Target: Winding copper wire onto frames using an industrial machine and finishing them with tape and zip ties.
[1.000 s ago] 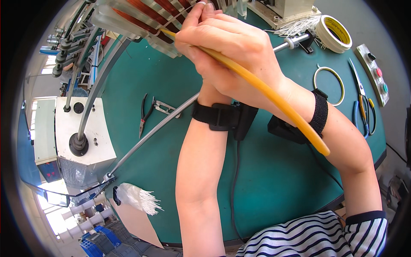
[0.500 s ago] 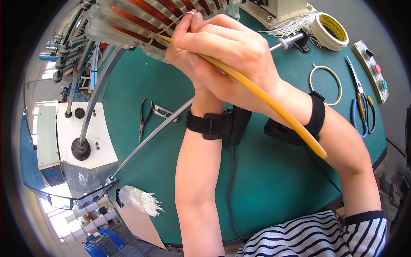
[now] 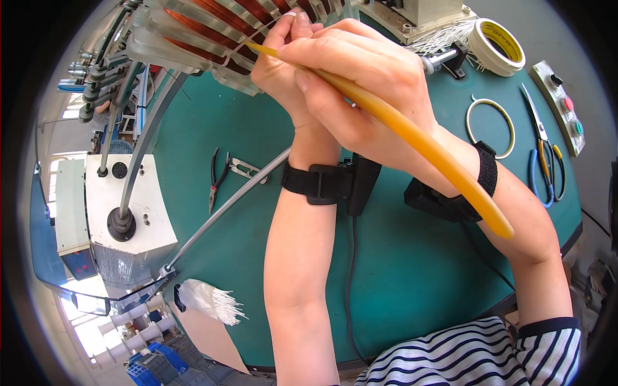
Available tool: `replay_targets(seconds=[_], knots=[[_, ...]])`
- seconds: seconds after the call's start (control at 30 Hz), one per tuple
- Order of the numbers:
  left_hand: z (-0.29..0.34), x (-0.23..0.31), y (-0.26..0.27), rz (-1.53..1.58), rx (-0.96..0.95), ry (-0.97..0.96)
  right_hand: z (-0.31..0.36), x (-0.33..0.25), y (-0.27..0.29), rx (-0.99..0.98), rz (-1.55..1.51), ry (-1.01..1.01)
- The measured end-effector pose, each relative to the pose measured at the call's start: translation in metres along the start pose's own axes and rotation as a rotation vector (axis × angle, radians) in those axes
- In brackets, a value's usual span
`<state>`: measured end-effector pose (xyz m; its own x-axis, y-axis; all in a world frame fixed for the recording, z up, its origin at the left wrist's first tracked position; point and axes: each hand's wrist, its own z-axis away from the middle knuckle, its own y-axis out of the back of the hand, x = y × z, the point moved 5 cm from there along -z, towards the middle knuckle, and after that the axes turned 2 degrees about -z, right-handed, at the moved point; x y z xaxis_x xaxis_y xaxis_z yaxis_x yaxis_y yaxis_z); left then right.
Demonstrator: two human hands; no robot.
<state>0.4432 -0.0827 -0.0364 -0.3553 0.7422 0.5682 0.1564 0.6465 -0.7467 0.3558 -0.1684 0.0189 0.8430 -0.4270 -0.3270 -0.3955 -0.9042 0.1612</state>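
A coil assembly (image 3: 222, 22) with rows of copper winding between clear, pale frames fills the top of the view. My left hand (image 3: 280, 80) is at its near side, thumb and fingers pinched together at a thin white strip (image 3: 262, 31) that crosses the windings. My right hand (image 3: 370, 83) grips a curved yellow tapered stick (image 3: 412, 132), its pointed tip against the windings just left of my left fingers. The stick's thick end reaches back over my right wrist. My hands overlap, so part of the left palm is hidden.
Pliers (image 3: 217, 180) and cutters (image 3: 244, 168) lie left on the green table (image 3: 399, 276), beside a metal rod (image 3: 222, 209). Tape rolls (image 3: 515, 48), scissors (image 3: 539, 128) and a button box (image 3: 560, 106) sit right. A bag of white strips (image 3: 209, 301) lies near left.
My right hand has drawn slightly right, taking the yellow stick with it. The stick's tip now sits a little higher on the windings. My left hand has barely moved.
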Motion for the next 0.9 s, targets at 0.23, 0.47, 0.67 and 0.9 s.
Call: replay_targets(seconds=[0.23, 0.47, 0.67, 0.9], knots=[[0.002, 0.008, -0.006, -0.071, -0.206, -0.033, -0.001, 0.003, -0.004, 0.026, -0.042, -0.027], [0.0, 0.005, 0.013, -0.046, -0.032, 0.055, -0.004, 0.0, -0.011, 0.008, 0.026, 0.036], [0.024, 0.029, 0.006, -0.815, -0.086, -0.372, -0.003, -0.003, -0.005, -0.001, 0.036, 0.04], [0.047, 0.059, -0.012, -1.259, 0.053, -0.473, -0.004, -0.005, 0.039, -0.047, -0.046, -0.282]])
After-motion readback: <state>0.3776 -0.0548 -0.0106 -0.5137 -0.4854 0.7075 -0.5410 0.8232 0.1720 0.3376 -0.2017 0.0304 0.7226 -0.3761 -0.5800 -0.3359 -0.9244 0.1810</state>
